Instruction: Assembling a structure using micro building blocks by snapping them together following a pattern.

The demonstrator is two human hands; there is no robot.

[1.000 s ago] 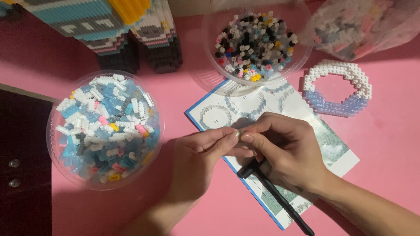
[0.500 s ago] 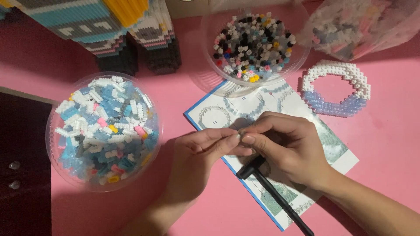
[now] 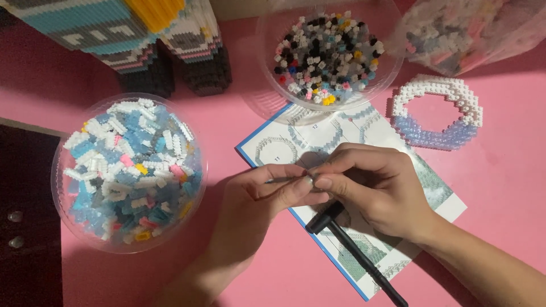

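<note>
1. Centrally, above the pink tabletop (image 3: 500, 187), the left hand (image 3: 256, 210) and the right hand (image 3: 381, 193) are brought together fingertip to fingertip; a tiny piece, too small to identify, is pinched narrowly between them, probably so that it can be aligned closely.
2. A thin grey strip (image 3: 278, 181) is held by the left hand between thumb and forefinger; a slim black hammer-like tool (image 3: 352, 250) is tucked under the right hand's palm, apparently kept ready.
3. A blue-edged printed instruction sheet (image 3: 438, 196) is laid directly beneath the hands, within easy view.
4. A clear round bowl of white, blue and pink small blocks (image 3: 128, 170) is placed just left; a second clear bowl of black, white and mixed blocks (image 3: 324, 54) is set above the sheet.
5. A finished white-and-lilac block ring (image 3: 438, 113) is parked at the right, near a clear plastic bag of blocks (image 3: 472, 31); a large striped block model (image 3: 131, 40) stands at the top left.
</note>
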